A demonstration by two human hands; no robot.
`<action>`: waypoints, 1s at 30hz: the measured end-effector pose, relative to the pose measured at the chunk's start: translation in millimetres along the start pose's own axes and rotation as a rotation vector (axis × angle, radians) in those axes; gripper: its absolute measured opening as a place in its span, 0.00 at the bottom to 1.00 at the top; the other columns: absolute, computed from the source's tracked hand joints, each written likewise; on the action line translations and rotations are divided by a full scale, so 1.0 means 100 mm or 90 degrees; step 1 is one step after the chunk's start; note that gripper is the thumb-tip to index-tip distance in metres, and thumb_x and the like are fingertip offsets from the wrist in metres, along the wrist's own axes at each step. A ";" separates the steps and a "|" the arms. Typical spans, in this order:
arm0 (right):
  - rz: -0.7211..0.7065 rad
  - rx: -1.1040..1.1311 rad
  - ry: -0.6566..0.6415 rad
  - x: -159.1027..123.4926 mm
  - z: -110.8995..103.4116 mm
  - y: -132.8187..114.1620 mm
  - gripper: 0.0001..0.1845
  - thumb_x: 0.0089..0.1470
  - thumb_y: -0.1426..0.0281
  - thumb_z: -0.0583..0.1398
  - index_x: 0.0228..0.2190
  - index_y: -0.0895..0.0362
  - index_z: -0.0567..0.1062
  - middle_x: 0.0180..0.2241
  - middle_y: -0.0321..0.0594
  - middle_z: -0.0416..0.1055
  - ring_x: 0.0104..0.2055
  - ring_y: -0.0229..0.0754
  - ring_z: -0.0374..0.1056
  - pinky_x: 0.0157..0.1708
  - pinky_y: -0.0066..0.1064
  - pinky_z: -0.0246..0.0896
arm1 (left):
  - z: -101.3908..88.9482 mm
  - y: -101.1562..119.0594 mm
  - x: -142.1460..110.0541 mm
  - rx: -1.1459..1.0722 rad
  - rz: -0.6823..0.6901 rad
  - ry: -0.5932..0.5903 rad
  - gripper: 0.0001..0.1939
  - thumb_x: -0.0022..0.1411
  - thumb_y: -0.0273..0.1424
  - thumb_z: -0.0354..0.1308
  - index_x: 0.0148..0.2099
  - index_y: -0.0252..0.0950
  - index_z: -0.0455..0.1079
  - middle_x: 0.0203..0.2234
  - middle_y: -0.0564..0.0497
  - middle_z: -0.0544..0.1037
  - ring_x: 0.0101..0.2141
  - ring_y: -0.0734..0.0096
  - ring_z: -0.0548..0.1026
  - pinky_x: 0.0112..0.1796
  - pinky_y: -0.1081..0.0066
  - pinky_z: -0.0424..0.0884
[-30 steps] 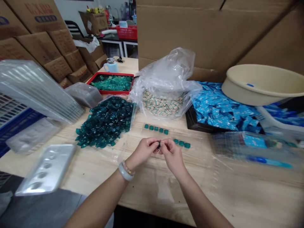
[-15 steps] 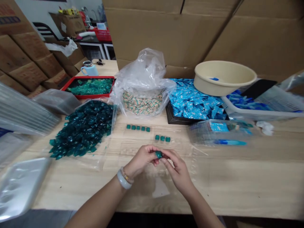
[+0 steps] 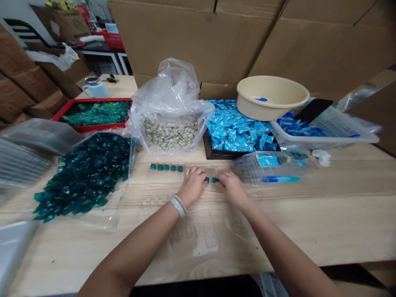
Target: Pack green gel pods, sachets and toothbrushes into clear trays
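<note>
Your left hand (image 3: 193, 186) and right hand (image 3: 232, 189) lie palm down at the middle of the table, fingertips angled toward each other. Neither is pinching anything that shows. Two teal pods (image 3: 210, 180) sit on the table between your fingertips, but you can't tell whether your fingers are touching them or pressing on them, or whether more pods are hidden beneath your hands.

So far, five teal pods (image 3: 165, 167) stand in a neat row just left of your left hand, making seven set out in all. The large heap of dark teal pods (image 3: 86, 173) at the left of the frame is still far bigger, and it lies on a clear plastic bag (image 3: 131, 152). A red tray (image 3: 99, 99) of lighter green pieces sits beyond it, toward the upper left.

Straight ahead, a clear bag (image 3: 167, 86) holds striped packets, and a black tray (image 3: 210, 150) of blue sachets sits to its right. Further right are a beige basin (image 3: 256, 111) and a white basket (image 3: 328, 138). A clear plastic sheet (image 3: 198, 243) lies on the table in front of you, under your wrists.
</note>
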State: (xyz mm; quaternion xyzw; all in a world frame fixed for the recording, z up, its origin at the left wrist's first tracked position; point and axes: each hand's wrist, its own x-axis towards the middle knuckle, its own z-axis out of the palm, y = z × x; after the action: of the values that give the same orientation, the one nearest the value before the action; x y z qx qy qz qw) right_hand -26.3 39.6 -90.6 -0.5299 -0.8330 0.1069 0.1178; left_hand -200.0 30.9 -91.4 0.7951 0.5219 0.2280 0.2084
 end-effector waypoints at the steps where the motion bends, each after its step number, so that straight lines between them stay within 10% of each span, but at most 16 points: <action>1: -0.009 -0.019 -0.027 0.06 0.02 0.00 0.06 0.49 0.74 0.54 0.28 0.57 0.72 0.30 0.43 0.68 0.36 0.44 0.61 0.35 0.33 0.55 | 0.05 -0.04 0.03 0.012 0.000 -0.009 0.09 0.54 0.26 0.54 0.39 0.37 0.69 0.38 0.47 0.71 0.43 0.63 0.63 0.45 0.61 0.57; 12: -0.014 0.092 -0.070 0.09 0.14 0.09 0.10 0.47 0.73 0.55 0.34 0.58 0.72 0.32 0.42 0.68 0.34 0.42 0.63 0.34 0.32 0.56 | 0.15 -0.16 0.03 0.003 -0.001 -0.037 0.11 0.53 0.27 0.55 0.41 0.36 0.67 0.38 0.48 0.68 0.42 0.65 0.63 0.44 0.65 0.58; 21: -0.015 0.142 0.120 -0.07 0.13 0.01 0.10 0.51 0.68 0.53 0.35 0.56 0.70 0.33 0.43 0.69 0.38 0.45 0.64 0.36 0.36 0.58 | 0.06 -0.10 -0.01 -0.017 -0.028 -0.026 0.13 0.54 0.29 0.53 0.43 0.38 0.67 0.41 0.47 0.67 0.44 0.62 0.62 0.45 0.61 0.57; 25: -0.030 0.167 0.159 -0.15 0.03 -0.12 0.10 0.51 0.67 0.53 0.36 0.55 0.70 0.34 0.43 0.68 0.39 0.45 0.63 0.38 0.38 0.58 | -0.02 0.02 0.01 -0.174 -0.076 0.087 0.09 0.56 0.31 0.50 0.37 0.35 0.70 0.37 0.47 0.69 0.42 0.65 0.64 0.45 0.64 0.57; 30: 0.000 0.298 0.181 -0.20 -0.10 -0.28 0.10 0.49 0.65 0.55 0.35 0.53 0.71 0.34 0.42 0.68 0.38 0.44 0.63 0.39 0.39 0.59 | -0.07 0.11 0.07 -0.541 -0.170 -0.054 0.09 0.55 0.30 0.50 0.29 0.31 0.69 0.22 0.52 0.70 0.27 0.74 0.66 0.31 0.74 0.62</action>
State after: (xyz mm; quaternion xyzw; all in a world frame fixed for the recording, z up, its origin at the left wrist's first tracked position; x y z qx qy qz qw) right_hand -39.1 10.4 -74.2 -0.4982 -0.7605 0.2214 0.3528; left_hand -194.0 34.2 -78.5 0.5732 0.4709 0.3606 0.5655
